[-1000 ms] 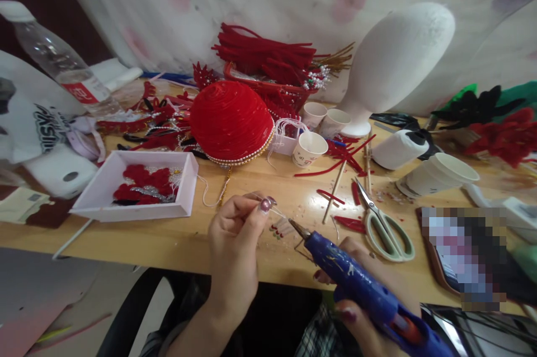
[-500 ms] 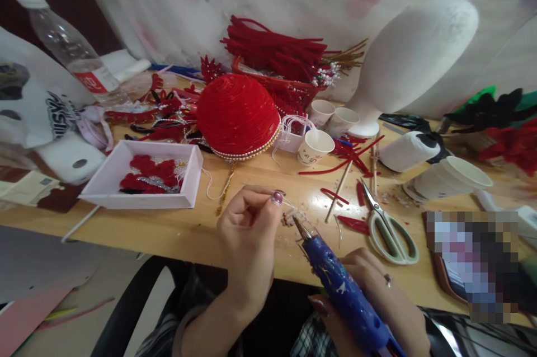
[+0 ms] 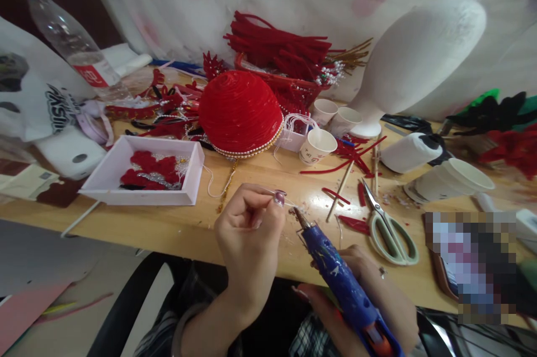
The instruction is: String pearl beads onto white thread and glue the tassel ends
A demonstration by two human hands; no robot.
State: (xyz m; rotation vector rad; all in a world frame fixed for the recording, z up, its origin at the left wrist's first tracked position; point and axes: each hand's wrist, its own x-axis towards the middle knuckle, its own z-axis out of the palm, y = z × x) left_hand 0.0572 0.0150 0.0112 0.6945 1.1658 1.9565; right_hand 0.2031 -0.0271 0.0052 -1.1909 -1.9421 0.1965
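Observation:
My left hand (image 3: 254, 234) is closed, thumb and forefinger pinching a thin white thread (image 3: 289, 201). The thread runs right from the fingertips toward the metal nozzle of a blue glue gun (image 3: 339, 278). Whether the nozzle touches the thread I cannot tell. Wrapped round the glue gun's body is my right hand (image 3: 369, 284), which wears a ring. Small beads or bits, too small to make out, lie close to the nozzle. Behind the hands sits a red domed cap (image 3: 240, 113) with a pearl-like trim along its lower edge.
Scissors (image 3: 388, 228) lie on the table right of the glue gun, with red strips and thin sticks around them. A white box (image 3: 191, 192) holds red pieces. Paper cups (image 3: 318, 147), a white foam head (image 3: 423, 55), a thread spool (image 3: 406, 153) and a phone (image 3: 444, 273) stand or lie around.
The glue gun has shifted slightly left, its nozzle closer to my left fingertips. The left hand keeps its pinch and has barely moved. The view has shifted slightly.

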